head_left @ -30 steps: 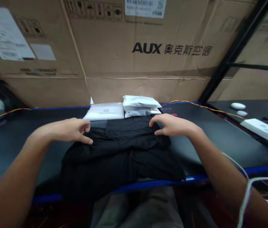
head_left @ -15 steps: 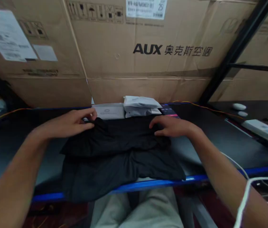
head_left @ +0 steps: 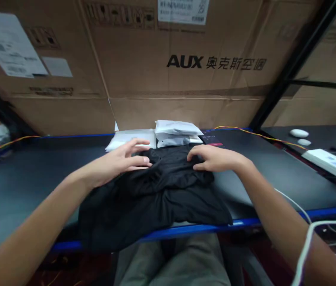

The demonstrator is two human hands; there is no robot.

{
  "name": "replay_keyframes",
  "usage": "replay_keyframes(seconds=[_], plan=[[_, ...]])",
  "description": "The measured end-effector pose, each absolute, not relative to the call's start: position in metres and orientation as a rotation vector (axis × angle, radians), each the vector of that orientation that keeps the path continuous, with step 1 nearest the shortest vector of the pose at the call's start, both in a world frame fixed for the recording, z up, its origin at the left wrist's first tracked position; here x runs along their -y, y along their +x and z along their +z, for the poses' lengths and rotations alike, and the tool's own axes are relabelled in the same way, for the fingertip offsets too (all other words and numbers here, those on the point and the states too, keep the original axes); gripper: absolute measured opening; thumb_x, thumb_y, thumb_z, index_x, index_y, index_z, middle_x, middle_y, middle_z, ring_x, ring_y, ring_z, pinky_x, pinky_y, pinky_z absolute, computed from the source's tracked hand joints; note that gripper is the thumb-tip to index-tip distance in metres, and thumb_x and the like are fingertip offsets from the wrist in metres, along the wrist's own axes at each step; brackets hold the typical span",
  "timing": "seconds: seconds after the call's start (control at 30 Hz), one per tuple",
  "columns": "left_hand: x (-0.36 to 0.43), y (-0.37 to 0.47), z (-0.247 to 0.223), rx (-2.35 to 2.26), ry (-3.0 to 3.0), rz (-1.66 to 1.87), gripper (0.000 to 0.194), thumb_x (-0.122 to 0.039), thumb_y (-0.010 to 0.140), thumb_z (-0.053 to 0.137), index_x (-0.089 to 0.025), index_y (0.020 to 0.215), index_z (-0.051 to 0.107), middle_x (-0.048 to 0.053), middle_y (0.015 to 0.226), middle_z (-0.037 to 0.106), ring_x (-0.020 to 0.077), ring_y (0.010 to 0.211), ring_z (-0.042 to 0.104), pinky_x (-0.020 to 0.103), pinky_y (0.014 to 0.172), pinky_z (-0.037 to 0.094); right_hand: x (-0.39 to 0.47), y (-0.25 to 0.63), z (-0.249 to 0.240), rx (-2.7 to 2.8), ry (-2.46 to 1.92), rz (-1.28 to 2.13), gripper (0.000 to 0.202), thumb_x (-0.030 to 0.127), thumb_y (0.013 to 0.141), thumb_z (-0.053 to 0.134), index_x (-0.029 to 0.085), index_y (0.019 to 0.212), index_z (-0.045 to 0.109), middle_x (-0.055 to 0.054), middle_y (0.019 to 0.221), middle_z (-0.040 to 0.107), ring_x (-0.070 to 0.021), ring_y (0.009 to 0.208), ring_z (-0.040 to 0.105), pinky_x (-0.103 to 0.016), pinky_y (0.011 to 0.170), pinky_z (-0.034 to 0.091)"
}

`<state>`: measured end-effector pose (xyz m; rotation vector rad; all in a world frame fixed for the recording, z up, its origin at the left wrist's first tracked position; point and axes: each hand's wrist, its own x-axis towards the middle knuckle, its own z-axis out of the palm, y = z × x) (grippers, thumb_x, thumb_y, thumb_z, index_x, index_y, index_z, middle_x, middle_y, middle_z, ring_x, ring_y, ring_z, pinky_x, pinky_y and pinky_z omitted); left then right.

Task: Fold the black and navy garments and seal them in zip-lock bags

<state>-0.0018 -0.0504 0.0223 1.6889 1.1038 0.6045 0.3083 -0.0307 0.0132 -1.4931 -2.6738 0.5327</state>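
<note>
A black garment [head_left: 156, 198] with two leg-like parts, apparently shorts, lies rumpled on the dark tabletop, its lower part hanging past the blue front edge at left. My left hand [head_left: 123, 161] is over its upper left part, fingers spread apart, thumb and fingertips at a bunched fold near the middle. My right hand [head_left: 212, 157] stays at the upper right, with bent fingers and thumb closed down on the cloth. The undersides of both hands' fingertips are hidden.
Behind the garment lie a flat white packet [head_left: 132, 137], stacked plastic pouches [head_left: 178, 129] and a dark box [head_left: 212, 137]. Large cardboard boxes [head_left: 144, 79] form the back. At right are a white cable [head_left: 307, 238], a white box [head_left: 331, 161] and a black rack post [head_left: 287, 75].
My left hand has moved right, from a pinch at the garment's left corner to spread fingers near the middle. The cloth's upper left has shifted inward and bunched. My right hand stays put.
</note>
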Motion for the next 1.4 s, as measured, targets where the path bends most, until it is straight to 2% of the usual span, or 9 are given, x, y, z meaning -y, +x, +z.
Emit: replay_keyframes(seconds=[0.17,0.37,0.57,0.67,0.73,0.83,0.93,1.2,1.4], plan=[[0.059,0.014,0.004,-0.957,1.856,0.547,0.07,-0.037,0.084,0.069,-0.03,0.144,0.036,0.011,0.153,0.042,0.0276,0.133,0.055,0.04,0.098,0.056,0.031,0.308,0.013,2.67,-1.482,0.531,0.033,0.024,0.08,0.068,0.018,0.111,0.071,-0.011,0.12,0.068,-0.0281,0.112,0.062,-0.034,0.098,0.046],[0.057,0.007,0.011,-0.998,2.401,0.683,0.043,-0.048,0.091,0.06,-0.023,0.126,0.06,0.009,0.141,0.059,0.0282,0.135,0.051,0.046,0.118,0.036,0.03,0.309,0.011,2.69,-1.447,0.507,0.033,0.024,0.08,0.066,0.017,0.111,0.071,-0.012,0.119,0.068,-0.0288,0.112,0.062,-0.036,0.097,0.047],[0.06,0.023,-0.022,-1.116,2.66,0.175,0.067,-0.064,0.096,0.04,-0.021,0.148,0.044,0.011,0.16,0.038,0.0297,0.151,0.027,0.055,0.124,0.012,0.028,0.309,0.01,2.701,-1.43,0.498,0.033,0.026,0.079,0.065,0.018,0.111,0.071,-0.011,0.119,0.069,-0.0298,0.111,0.063,-0.038,0.098,0.048],[0.059,0.023,-0.016,-1.16,2.659,0.285,0.068,-0.064,0.097,0.035,-0.02,0.147,0.043,0.011,0.162,0.033,0.0285,0.151,0.026,0.049,0.123,0.019,0.029,0.309,0.01,2.699,-1.421,0.503,0.033,0.026,0.079,0.065,0.018,0.111,0.071,-0.012,0.119,0.068,-0.03,0.112,0.063,-0.039,0.098,0.048],[0.056,0.017,-0.002,-1.279,2.603,0.461,0.065,-0.065,0.095,0.038,-0.018,0.138,0.05,0.014,0.151,0.049,0.0296,0.14,0.045,0.044,0.114,0.036,0.029,0.31,0.01,2.691,-1.424,0.512,0.034,0.026,0.079,0.065,0.018,0.111,0.071,-0.012,0.119,0.068,-0.0301,0.111,0.063,-0.039,0.098,0.048],[0.05,0.004,0.016,-1.6,2.415,0.505,0.068,-0.072,0.086,0.047,-0.017,0.126,0.052,0.01,0.099,0.073,0.0285,0.091,0.069,0.037,0.078,0.051,0.03,0.31,0.011,2.683,-1.428,0.524,0.033,0.027,0.079,0.065,0.018,0.11,0.071,-0.012,0.118,0.069,-0.0303,0.111,0.063,-0.039,0.098,0.048],[0.047,-0.005,0.021,-1.659,2.323,0.218,0.074,-0.074,0.08,0.052,-0.017,0.127,0.048,0.001,0.071,0.068,0.0261,0.067,0.066,0.032,0.059,0.043,0.03,0.309,0.012,2.687,-1.436,0.525,0.034,0.028,0.079,0.065,0.019,0.111,0.071,-0.011,0.12,0.068,-0.0298,0.113,0.062,-0.038,0.099,0.047],[0.049,0.001,0.013,-1.585,2.333,0.226,0.071,-0.063,0.078,0.059,-0.02,0.131,0.04,-0.002,0.072,0.066,0.0231,0.068,0.064,0.03,0.062,0.04,0.033,0.311,0.017,2.67,-1.481,0.6,0.039,0.036,0.077,0.067,0.017,0.111,0.071,-0.011,0.116,0.07,-0.0284,0.106,0.064,-0.034,0.088,0.05],[0.048,-0.006,0.018,-1.588,2.318,0.079,0.073,-0.072,0.072,0.06,-0.022,0.124,0.048,0.002,0.081,0.068,0.0257,0.075,0.066,0.03,0.063,0.041,0.038,0.304,0.022,2.672,-1.437,1.106,0.043,0.051,0.073,0.073,0.016,0.097,0.069,-0.005,0.084,0.071,-0.0204,0.077,0.066,-0.028,0.067,0.05]])
